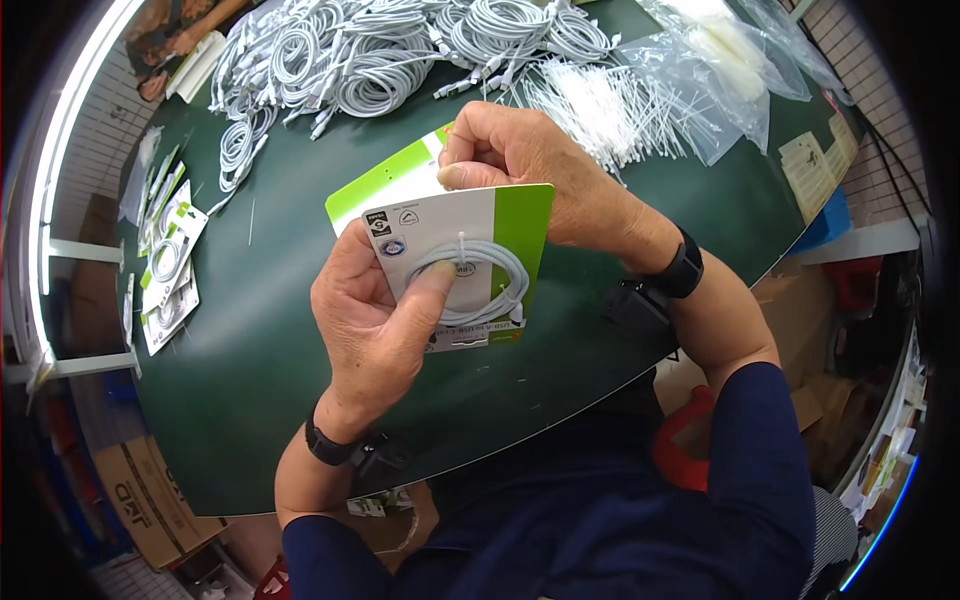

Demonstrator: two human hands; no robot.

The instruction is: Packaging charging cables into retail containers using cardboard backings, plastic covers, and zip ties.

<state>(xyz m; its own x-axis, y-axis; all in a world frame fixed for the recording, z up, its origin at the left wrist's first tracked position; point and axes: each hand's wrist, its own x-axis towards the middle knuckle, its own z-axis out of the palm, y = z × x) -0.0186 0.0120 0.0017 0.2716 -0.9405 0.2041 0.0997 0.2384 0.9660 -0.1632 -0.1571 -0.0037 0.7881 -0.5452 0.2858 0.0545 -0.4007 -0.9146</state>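
Blk print (470,337), sm. logos (392,246) on wht/grn card (512,222); blk ltrs (130,507) on box (160,485).

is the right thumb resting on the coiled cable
No, the left hand has its thumb on the coiled cable.

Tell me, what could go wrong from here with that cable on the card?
The left hand presses its thumb on the coiled cable, so the coil might shift if that thumb lifts too soon. The thin card is gripped at one side and could bend under that squeeze. Loose white ties lie just beyond the right hand, which might brush and scatter them.
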